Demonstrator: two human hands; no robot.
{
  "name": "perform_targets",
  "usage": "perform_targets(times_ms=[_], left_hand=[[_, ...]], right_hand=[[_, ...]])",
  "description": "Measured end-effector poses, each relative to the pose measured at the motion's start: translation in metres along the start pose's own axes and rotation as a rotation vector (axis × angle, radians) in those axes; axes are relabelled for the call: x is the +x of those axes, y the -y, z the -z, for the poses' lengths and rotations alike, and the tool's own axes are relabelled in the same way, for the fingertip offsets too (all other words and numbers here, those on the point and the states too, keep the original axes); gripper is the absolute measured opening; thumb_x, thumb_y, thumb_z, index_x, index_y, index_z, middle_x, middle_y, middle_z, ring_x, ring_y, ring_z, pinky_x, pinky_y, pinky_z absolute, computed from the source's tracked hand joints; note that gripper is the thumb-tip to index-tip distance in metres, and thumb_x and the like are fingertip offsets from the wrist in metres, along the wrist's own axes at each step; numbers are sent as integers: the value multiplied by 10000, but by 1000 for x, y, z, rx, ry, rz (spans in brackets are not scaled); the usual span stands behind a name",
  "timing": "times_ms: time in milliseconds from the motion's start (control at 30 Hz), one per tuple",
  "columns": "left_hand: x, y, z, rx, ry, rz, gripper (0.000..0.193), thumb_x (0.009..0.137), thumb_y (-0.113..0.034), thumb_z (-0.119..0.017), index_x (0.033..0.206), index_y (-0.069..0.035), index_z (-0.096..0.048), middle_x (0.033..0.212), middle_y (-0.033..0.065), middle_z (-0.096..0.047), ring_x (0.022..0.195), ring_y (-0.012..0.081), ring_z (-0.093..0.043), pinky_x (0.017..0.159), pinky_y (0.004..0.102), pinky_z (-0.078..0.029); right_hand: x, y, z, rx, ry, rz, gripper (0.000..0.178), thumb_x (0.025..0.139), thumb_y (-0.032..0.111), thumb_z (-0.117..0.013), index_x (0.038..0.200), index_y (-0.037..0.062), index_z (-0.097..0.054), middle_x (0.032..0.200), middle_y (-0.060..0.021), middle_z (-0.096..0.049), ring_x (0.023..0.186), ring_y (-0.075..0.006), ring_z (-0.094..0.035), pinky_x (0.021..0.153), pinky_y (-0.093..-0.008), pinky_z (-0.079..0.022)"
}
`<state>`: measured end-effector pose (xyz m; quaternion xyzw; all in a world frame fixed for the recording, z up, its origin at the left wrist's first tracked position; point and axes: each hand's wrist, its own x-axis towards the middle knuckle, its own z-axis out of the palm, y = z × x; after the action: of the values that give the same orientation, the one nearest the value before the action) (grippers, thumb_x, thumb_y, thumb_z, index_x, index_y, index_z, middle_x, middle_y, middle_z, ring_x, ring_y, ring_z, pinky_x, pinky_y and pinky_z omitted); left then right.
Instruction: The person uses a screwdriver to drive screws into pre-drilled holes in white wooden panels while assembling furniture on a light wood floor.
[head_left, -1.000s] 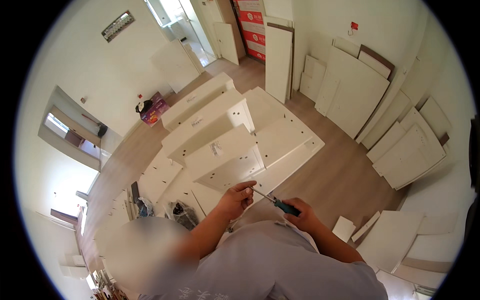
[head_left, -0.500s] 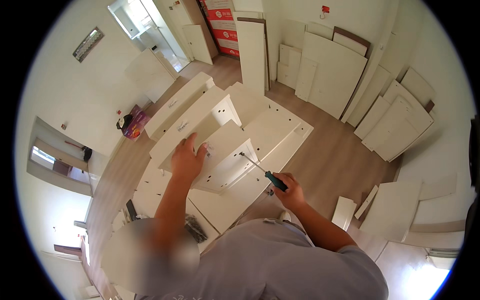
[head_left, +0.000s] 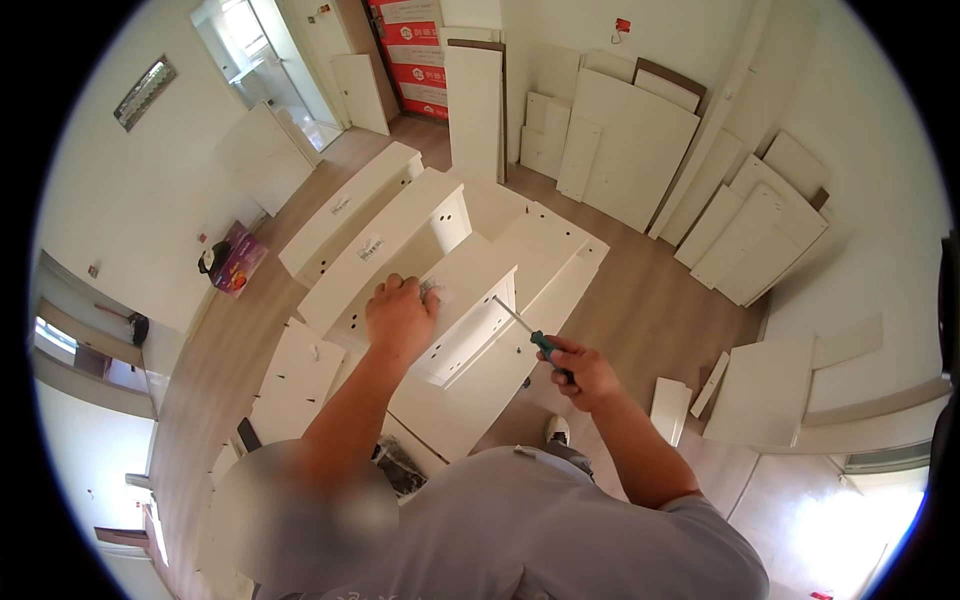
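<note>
Left hand: fingers bent over the white box; cannot tell if gripping.
Right hand: fingers wrapped around the green-handled screwdriver.

Small printed labels on the white panels cannot be read; the red-and-white door covering carries repeated printed characters.

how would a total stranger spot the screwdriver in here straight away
Start with the row of white box-like units in the middle of the view, then look to their lower right for the person's right hand. It grips the screwdriver, whose thin metal shaft points up and left toward the nearest unit. Its dark green handle sets it apart from the white panels around it.
</note>
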<state>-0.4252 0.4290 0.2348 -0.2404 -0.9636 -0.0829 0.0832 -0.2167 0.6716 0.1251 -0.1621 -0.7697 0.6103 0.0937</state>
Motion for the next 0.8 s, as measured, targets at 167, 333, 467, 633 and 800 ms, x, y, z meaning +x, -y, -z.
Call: perform_targets(times_ms=[167, 333, 467, 633, 800], left_hand=[[-2, 5, -6, -6, -70, -27, 309, 1006, -335, -618, 1037, -36, -686, 1072, 143, -638, 1028, 357, -635, 877, 508, -530], [-1, 3, -5, -4, 7, -10, 333, 1012, -359, -604, 1067, -43, -695, 1114, 133, -642, 1078, 340, -628, 902, 505, -520], [-3, 7, -10, 6, -52, -43, 304, 990, -332, -637, 1081, -47, -689, 1075, 143, -635, 1044, 355, -641, 865, 509, -537], [-2, 35, -17, -545, -244, 19, 224, 1021, -123, -563, 1214, -45, -647, 1186, 150, -642, 1077, 313, -641, 909, 435, -532], [-68, 88, -18, -1614, -294, 291, 186, 1072, -68, -523, 1216, -38, -637, 1172, 119, -678, 902, 191, -659, 785, 322, -548]], right_hand=[[-3, 14, -1, -176, 21, -82, 430, 1025, 222, -658, 1439, 120, -602, 1179, -110, -701, 883, -241, -707, 763, -393, -587], [-2, 45, -10, -651, 74, -67, 517, 991, 349, -733, 1437, 115, -617, 1100, -110, -716, 959, -202, -693, 861, -382, -563], [2, 42, -6, -234, 134, -251, 491, 966, 312, -776, 1382, 82, -655, 900, -42, -627, 830, -135, -591, 737, -329, -509], [-20, 40, -22, -248, 118, -284, 523, 942, 317, -785, 1395, 90, -655, 1109, -125, -743, 923, -180, -675, 826, -333, -539], [-86, 30, -41, -218, 235, -166, 533, 922, 264, -799, 1403, 88, -655, 1161, -129, -740, 996, -201, -691, 889, -334, -545]])
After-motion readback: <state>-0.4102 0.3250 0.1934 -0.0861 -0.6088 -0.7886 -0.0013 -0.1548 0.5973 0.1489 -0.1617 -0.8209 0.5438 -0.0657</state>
